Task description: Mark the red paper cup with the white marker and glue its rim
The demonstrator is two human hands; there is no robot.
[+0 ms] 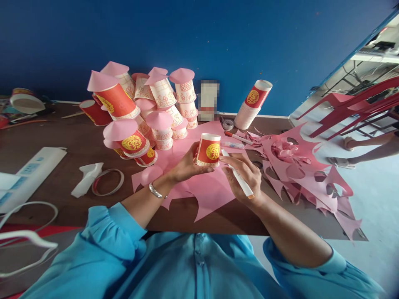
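- My left hand (188, 165) is gripping the red cup (204, 151), frame centre.
- My right hand (250, 176) is holding a white marker (239, 178), right of centre.
- Pink-capped cups (162, 95) are standing upper left.

single head-worn view, facing forward and down over a blue cloth shirt (196, 265) at the bottom edge. bare left hand (187, 165) and bare right hand (249, 176) sit near the lens, mid-frame, above the dark brown flat table (177, 216). wide coverage reaches the blue flat wall (199, 37) ahead and pale floor (375, 203) at right.
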